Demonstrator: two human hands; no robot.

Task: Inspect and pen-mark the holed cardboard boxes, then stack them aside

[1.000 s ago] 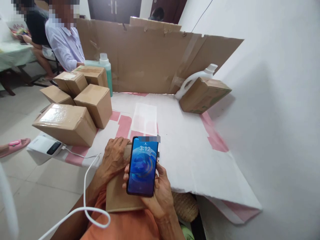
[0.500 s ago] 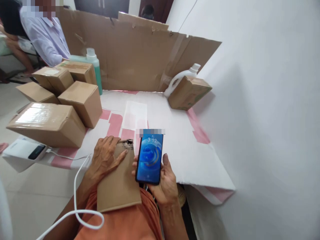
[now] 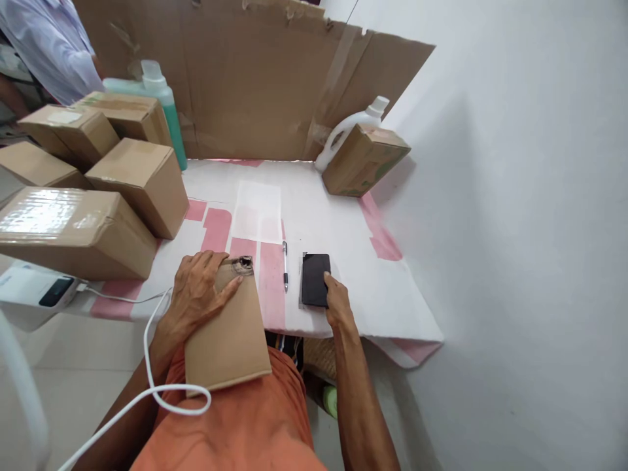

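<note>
I see a white sheet of card spread flat as the work surface, patched with pink strips and one pale translucent rectangle, its near right corner hanging over the edge. A creased brown cardboard panel stands along the back, a plain white wall closes the right side, and pale floor tiles show at lower left. My right hand rests with its fingertips on the near edge of a dark smartphone lying flat on the sheet, screen black (so nothing on it can be read); the hand is loosely open, gripping nothing. A pen lies just beside the phone on its left. My left hand lies spread and flat on a brown cardboard piece that reaches from my lap onto the sheet's edge. Taped cartons are stacked on the left, with a green bottle behind them; a white jug and a tilted carton with faint green print, too small to read, sit at the back. A white cable loops across my lap, and a white device sits at the far left. Another person's pale sleeve shows at top left.
</note>
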